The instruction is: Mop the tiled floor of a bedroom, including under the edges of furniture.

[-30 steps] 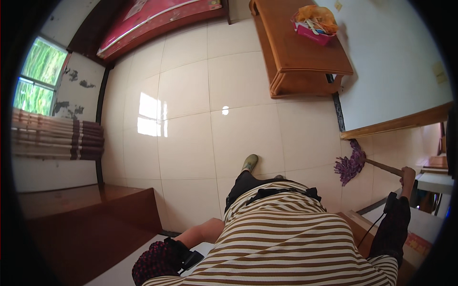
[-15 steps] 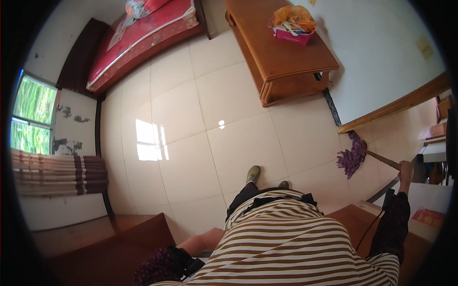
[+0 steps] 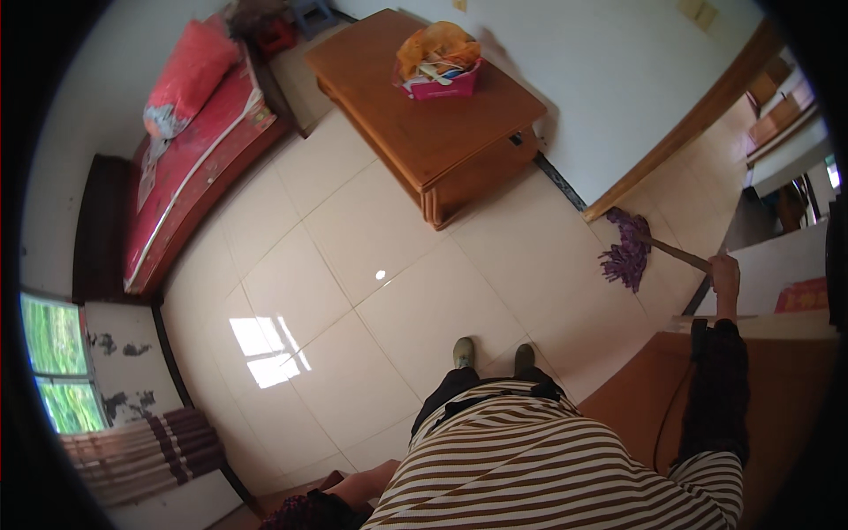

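My right hand (image 3: 724,272) is closed around the wooden handle of a mop (image 3: 629,251), out to my right side. The mop's purple strands rest on the floor tiles by the doorway, close to the end of the wooden door trim. At the lower left, my left forearm (image 3: 367,484) bends in against my striped shirt. The fingers of that hand are hidden, so I cannot see whether they hold anything.
A brown wooden table (image 3: 424,132) stands ahead, bearing a pink box (image 3: 446,87) with an orange bag in it. To the left is a bed with a red covering (image 3: 190,163). A brown wooden surface (image 3: 618,411) lies close on my right. Pale tiles (image 3: 415,331) cover the floor.
My view has turned to the right, so the table and bed appear further left. Both my shoes now show side by side. My right hand keeps its grip on the mop.
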{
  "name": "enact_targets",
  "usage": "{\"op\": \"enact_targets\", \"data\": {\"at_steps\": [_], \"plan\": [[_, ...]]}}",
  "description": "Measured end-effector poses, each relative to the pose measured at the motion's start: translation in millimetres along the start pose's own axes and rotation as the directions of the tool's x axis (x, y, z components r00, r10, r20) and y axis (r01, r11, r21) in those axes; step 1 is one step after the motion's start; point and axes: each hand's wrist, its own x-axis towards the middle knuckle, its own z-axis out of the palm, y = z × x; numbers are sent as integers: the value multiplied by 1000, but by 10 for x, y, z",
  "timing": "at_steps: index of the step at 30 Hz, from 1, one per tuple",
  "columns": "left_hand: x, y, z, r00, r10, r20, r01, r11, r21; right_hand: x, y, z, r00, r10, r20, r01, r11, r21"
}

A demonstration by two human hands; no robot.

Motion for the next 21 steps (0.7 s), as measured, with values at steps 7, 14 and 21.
{"op": "enact_targets", "data": {"at_steps": [7, 14, 21], "plan": [[59, -30, -606, 992, -9, 125, 4, 999, 45, -286, 221, 1, 991, 102, -85, -95, 992, 86], [444, 249, -1200, 972, -22, 233, -11, 990, 139, -234, 502, -228, 982, 125, -144, -119, 992, 50], [1047, 941, -1729, 946, -9, 323, -61, 977, 204, 118, 860, -552, 959, 220, -180, -201, 972, 119]]}}
